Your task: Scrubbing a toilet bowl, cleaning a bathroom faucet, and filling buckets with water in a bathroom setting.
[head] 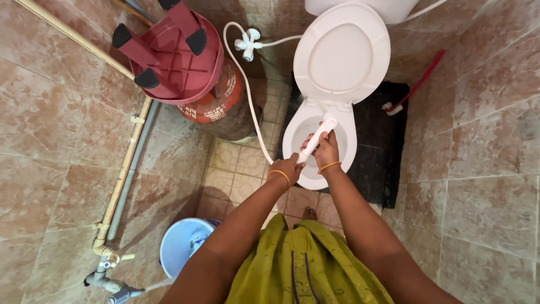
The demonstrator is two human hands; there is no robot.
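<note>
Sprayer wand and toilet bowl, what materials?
Sprayer wand, gripped in both the right hand and left hand: likely white plastic, smooth with a dull sheen. Toilet bowl: looks like glazed ceramic, glossy white with a thick rounded rim.

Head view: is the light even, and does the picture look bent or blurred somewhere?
Head view: soft, even light with faint glare on the raised toilet lid; wide-lens distortion curves the wall pipe and tile lines near the edges; both hands, left hand and right hand on the white spray handle, are sharp; a dim shadow lies beside the blue bucket.
</note>
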